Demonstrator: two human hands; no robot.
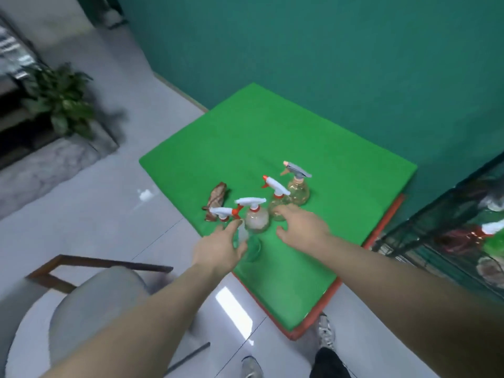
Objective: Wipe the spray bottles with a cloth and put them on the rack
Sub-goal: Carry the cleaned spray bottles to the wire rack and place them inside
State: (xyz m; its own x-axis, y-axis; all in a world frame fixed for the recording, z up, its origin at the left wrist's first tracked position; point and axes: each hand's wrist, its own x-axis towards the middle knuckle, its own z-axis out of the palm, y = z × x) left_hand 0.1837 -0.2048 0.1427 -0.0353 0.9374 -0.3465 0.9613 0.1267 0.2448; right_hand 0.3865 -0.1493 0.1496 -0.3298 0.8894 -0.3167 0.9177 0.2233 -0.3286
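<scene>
Both hands empty, fingers spread: left hand (218,248) wraps the clear bottle (249,245) beneath it, right hand (302,227) fetches the brown cloth (216,199) beyond.

- Clear green-tinted spray bottle (252,248), lower centre: body mostly hidden behind left hand (218,248); grip uncertain.
- Dark wire rack (447,214), right edge: cut off, contents blurred.
- Brown crumpled cloth (216,199): small, partly behind white trigger heads.

no readable text, no labels or brands legible on anything in view
</scene>
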